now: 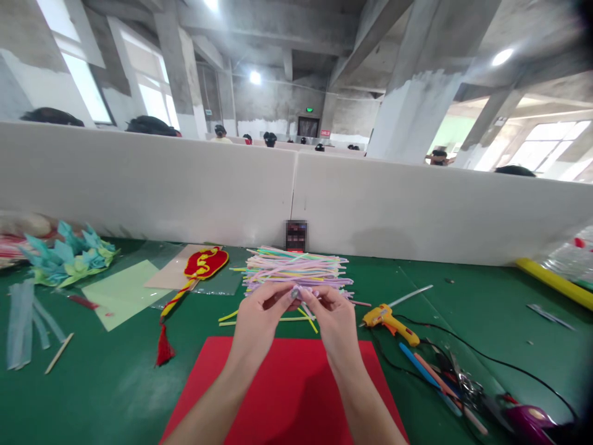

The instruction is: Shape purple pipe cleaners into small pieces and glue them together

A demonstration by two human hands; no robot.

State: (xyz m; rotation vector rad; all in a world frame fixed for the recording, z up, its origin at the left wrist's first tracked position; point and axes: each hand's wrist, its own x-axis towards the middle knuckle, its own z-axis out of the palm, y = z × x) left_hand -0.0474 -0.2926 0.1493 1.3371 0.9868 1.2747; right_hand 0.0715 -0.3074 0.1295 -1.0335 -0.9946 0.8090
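My left hand (266, 304) and my right hand (331, 308) meet at the middle, each in a fingertip pinch. Between them is a small lilac piece (302, 293), apparently a bent or coiled strip; the fingers hide much of it. Just behind lies a pile of thin pastel sticks (296, 269), perhaps fuzzy craft stems, in pink, lilac, yellow and green. A few loose yellow-green stems (291, 319) lie between the pile and my wrists. Under my forearms a red sheet (296, 389) covers the front of the green table (115, 395).
A yellow glue gun (391, 322) with a trailing black cord lies right, near scissors (463, 377). On the left are a red-and-yellow fan-shaped ornament (206, 264) with a tassel, green paper (132, 293) and teal folded petals (69, 253). A white partition (148, 179) stands behind.
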